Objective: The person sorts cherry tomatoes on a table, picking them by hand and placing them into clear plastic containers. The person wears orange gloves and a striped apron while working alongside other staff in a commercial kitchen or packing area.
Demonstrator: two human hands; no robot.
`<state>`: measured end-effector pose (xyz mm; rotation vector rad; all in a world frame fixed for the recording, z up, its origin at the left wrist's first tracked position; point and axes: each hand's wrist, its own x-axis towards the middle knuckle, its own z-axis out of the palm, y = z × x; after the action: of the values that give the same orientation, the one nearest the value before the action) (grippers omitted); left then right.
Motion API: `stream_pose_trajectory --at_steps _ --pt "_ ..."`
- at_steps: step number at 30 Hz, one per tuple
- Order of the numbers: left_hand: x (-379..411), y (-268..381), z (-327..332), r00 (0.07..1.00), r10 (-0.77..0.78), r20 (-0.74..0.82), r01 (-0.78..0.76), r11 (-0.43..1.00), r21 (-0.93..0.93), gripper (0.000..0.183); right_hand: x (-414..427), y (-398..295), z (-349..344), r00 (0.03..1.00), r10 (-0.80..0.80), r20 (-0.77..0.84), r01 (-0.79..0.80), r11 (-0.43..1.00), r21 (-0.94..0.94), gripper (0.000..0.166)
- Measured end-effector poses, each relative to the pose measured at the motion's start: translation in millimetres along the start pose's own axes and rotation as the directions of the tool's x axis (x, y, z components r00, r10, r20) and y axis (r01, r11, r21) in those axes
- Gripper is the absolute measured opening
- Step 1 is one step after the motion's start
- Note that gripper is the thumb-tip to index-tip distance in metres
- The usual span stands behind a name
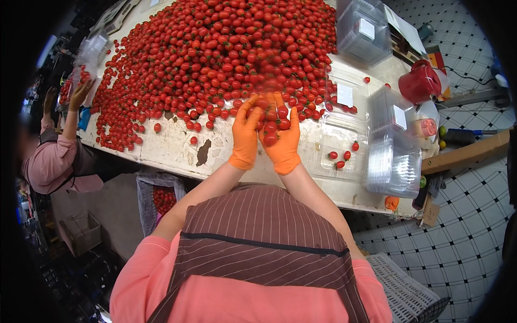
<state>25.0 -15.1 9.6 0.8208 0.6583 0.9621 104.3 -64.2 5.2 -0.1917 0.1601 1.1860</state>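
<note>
At the near edge of a large heap of red cherry tomatoes (218, 52), my two hands in orange gloves are cupped side by side. Several cherry tomatoes (270, 127) rest in the cup. They lie mostly over the palm and fingers of my right hand (284, 149). My left hand (244, 139) closes the cup from the left, its fingers curled against the tomatoes. To the right, an open transparent plastic clamshell box (343, 161) lies on the worktable (173, 141), with several tomatoes in its near half. A white label (345, 95) is on its far half.
Stacked plastic boxes (394, 161) stand right of the open one, and another stack (363, 34) is farther back. A red kettle (420, 82) sits at the right. At the left, another person's gloved hand (80, 95) is by a tomato-filled box. A lined bin (141, 198) holds tomatoes below the table.
</note>
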Motion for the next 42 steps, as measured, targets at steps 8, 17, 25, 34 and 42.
stream_pose_trajectory --at_steps 8,17,25,34,42 --pt "6 -4 -2 0.998 -0.052 -0.021 0.053 0.998 0.037 0.032 1 3 -4 0.999 -0.002 -0.052 -0.001 0.999 -0.052 0.053" --pt "6 -16 -6 0.994 -0.040 -0.106 0.005 0.950 -0.312 0.023 3 3 -4 0.988 -0.093 -0.126 0.093 0.996 -0.001 0.053" --pt "3 -7 15 0.999 0.046 0.009 -0.046 0.999 -0.015 0.024 3 4 -7 0.980 -0.116 -0.160 0.109 0.993 -0.050 0.043" --pt "-16 -5 105 0.816 0.227 0.531 -0.292 0.955 0.042 0.028 -20 -86 -7 0.951 -0.257 -0.173 0.282 0.949 0.141 0.046" --pt "20 -12 60 0.924 -0.180 0.338 0.220 0.972 -0.084 0.027 -64 -168 -41 0.867 -0.485 -0.115 0.481 0.875 -0.059 0.047"
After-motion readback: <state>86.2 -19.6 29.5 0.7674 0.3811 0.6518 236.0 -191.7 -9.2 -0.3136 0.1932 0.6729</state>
